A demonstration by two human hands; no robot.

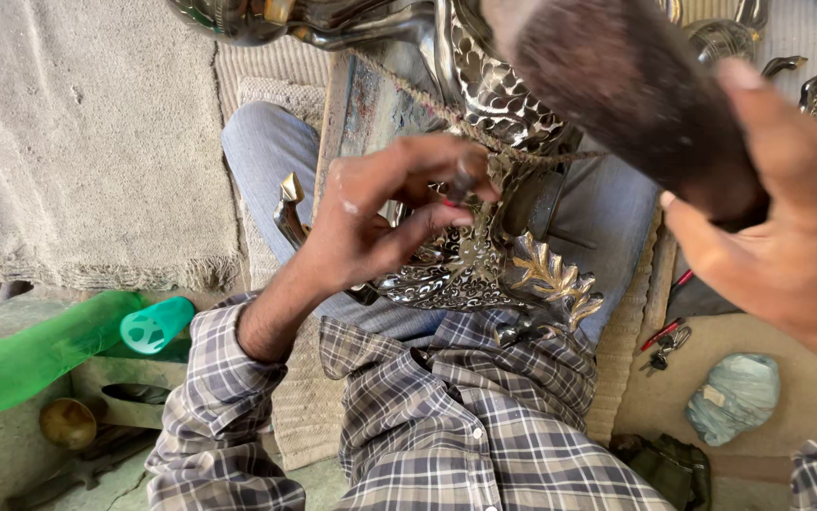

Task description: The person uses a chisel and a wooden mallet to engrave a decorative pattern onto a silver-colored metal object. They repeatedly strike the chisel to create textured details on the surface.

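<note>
While pinching a small punch (462,182) in left hand (371,222) against ornate metal piece (470,270), right hand (787,227) wrapped round raised mallet (617,85): could strike fingers, judging by closeness.

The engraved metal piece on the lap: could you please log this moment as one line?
left hand: pinches small tool on engraved metal piece | right hand: grips raised dark wooden mallet | green bottle at left

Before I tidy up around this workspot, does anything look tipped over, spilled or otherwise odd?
One thing: the green plastic bottle at lower left lies on its side rather than upright, capped, nothing spilled around it. A crumpled pale blue bag and some keys lie loose at right. The engraved metal piece on the lap shows no visible damage.
</note>
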